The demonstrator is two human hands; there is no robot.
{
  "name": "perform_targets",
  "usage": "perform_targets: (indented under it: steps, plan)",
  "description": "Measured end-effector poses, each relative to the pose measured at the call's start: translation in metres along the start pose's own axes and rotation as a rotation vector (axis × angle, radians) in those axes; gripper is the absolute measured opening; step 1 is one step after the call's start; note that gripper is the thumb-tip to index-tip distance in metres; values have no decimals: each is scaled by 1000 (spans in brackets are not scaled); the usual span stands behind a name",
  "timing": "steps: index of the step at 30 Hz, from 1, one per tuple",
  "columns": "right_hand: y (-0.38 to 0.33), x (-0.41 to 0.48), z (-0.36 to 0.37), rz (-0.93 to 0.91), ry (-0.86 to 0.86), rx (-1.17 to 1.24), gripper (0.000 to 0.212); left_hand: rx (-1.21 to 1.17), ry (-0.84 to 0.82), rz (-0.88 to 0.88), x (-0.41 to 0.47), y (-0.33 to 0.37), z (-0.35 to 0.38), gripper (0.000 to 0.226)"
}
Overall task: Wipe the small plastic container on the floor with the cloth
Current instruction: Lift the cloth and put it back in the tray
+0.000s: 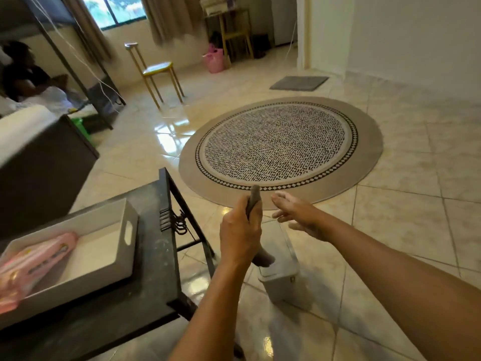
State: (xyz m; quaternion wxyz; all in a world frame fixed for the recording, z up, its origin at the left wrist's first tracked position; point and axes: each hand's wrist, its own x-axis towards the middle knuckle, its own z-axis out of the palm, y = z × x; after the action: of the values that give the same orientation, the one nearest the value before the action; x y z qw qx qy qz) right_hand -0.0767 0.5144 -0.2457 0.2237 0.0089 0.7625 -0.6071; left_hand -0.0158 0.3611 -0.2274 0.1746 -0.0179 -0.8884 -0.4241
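Fingers of left hand gripping one cloth, one container below, perhaps lidded

no text, label or number is legible on anything here

Daylight enters through the curtained window at upper left, leaving the room moderately bright, and throws white glare patches on the glossy cream tiled floor beneath it, with smaller glints near the bottom edge. Motion blur softens the left margin, notably the pink packet in the white plastic tray. Wide-angle distortion bends and tilts lines toward the frame edges.
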Motion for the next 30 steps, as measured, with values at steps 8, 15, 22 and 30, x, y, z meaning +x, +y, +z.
perform_targets:
  steps: [8,15,22,30]
  plan:
    - [-123,-87,59,-193,-344,375,63,-197,217,100,5,78,-148,11]
    - [-200,-118,143,-477,-251,77,47,84,329,-97,-9,45,-286,20]
    - [-226,-81,226,-528,-126,-384,22,464,272,-302,-6,-17,-338,26]
    - [-210,-29,265,-519,-98,-767,34,744,103,-382,20,-62,-332,25]
